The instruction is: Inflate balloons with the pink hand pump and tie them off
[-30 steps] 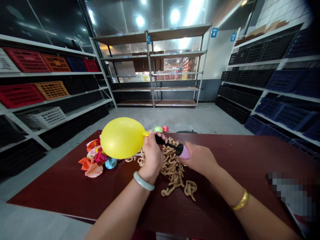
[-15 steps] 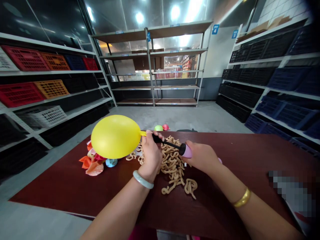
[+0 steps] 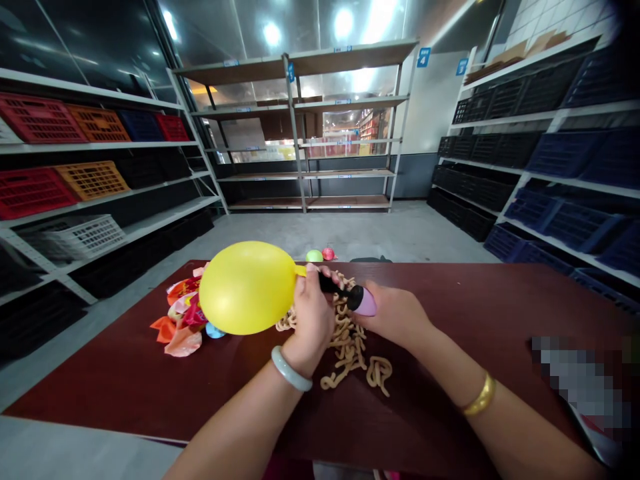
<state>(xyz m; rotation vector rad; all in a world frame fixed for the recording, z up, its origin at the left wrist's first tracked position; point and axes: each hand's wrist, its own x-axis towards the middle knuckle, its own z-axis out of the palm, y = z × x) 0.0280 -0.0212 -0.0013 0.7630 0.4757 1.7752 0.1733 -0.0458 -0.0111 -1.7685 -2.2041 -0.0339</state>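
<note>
A yellow balloon (image 3: 247,288), inflated, points its neck to the right over the end of a hand balloon pump (image 3: 367,303). My left hand (image 3: 314,313) is closed around the balloon's neck and the pump's black front part. My right hand (image 3: 397,317) grips the pump's purple part. Only a short stretch of black shows between the two hands. Below them on the table lies a heap of tan, twisted, cord-like pieces (image 3: 345,340), partly hidden by my left hand. A separate looped tan piece (image 3: 380,375) lies in front of the heap.
The dark red table (image 3: 240,400) carries flat orange, pink and red balloons (image 3: 183,337) at left, with a light blue piece (image 3: 215,331) beside them. A green ball-like thing (image 3: 315,256) and a red one (image 3: 329,254) show past the far edge. Shelves with crates (image 3: 43,120) stand around.
My right hand has come closer to my left, and the pump's black rod between them shows shorter. The balloon and my left hand have shifted right and slightly down in view.
</note>
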